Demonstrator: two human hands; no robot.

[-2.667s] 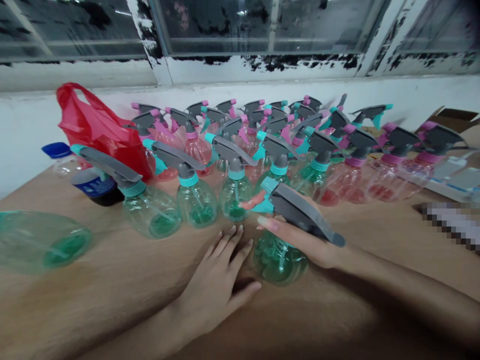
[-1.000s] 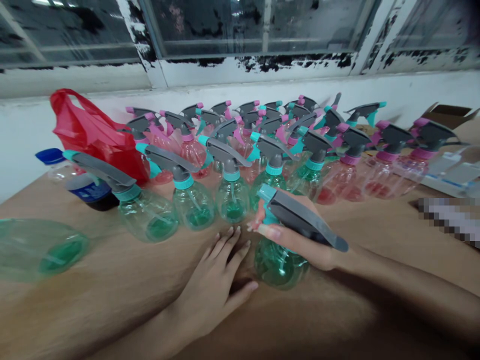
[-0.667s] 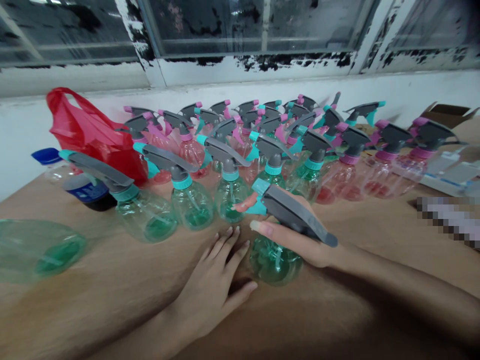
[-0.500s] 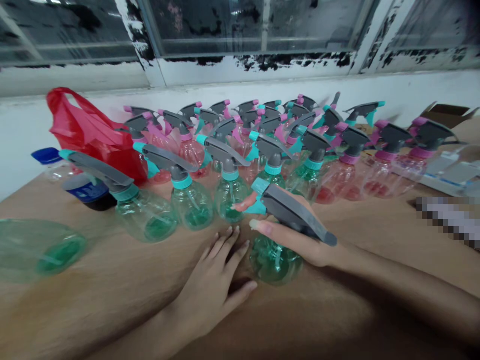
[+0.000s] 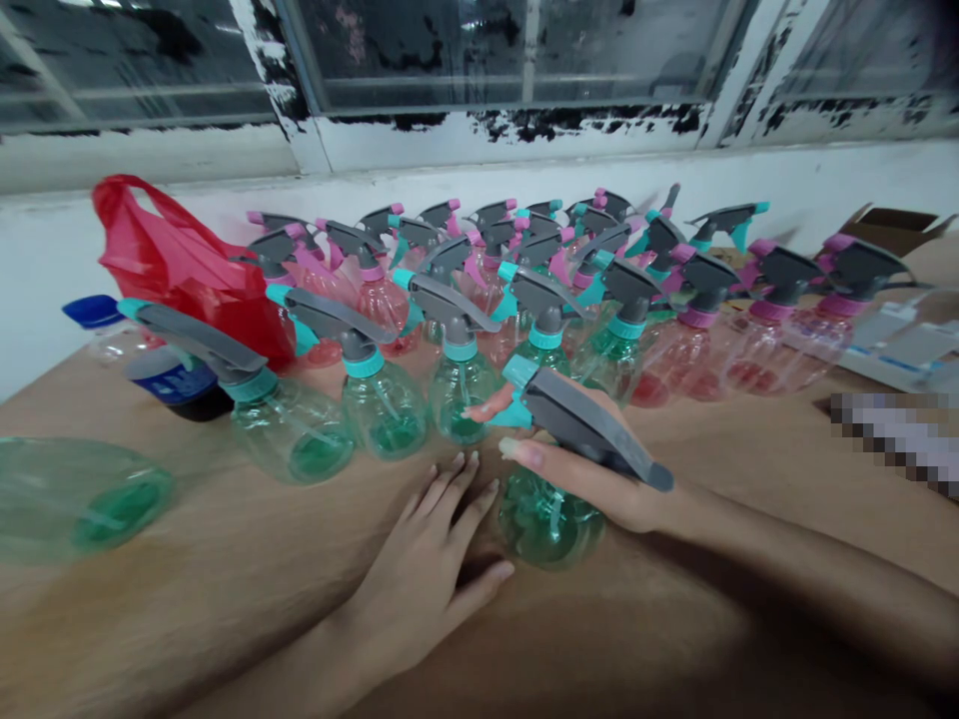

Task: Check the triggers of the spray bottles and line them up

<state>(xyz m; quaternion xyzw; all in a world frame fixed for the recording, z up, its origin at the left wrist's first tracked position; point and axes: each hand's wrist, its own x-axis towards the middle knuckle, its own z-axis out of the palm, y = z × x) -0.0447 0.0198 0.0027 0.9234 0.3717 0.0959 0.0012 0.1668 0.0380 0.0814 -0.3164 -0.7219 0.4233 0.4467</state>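
Observation:
My right hand (image 5: 591, 479) is wrapped round the neck of a green spray bottle (image 5: 550, 524) with a grey and turquoise trigger head. The bottle stands upright on the wooden table (image 5: 300, 569). My left hand (image 5: 435, 559) lies flat on the table just left of that bottle, fingers spread, holding nothing. Beyond my hands stand more green spray bottles (image 5: 386, 409) in a row, with a bigger-looking one (image 5: 292, 439) to their left. At the far left edge, part of another green bottle (image 5: 82, 499) shows; its top is out of view.
Pink spray bottles (image 5: 678, 359) stand at the right, and several more pink and green ones crowd toward the wall. At the left are a red plastic bag (image 5: 195, 270) and a blue-capped drink bottle (image 5: 180, 379) with dark liquid. A cardboard box (image 5: 895, 230) sits at the back right.

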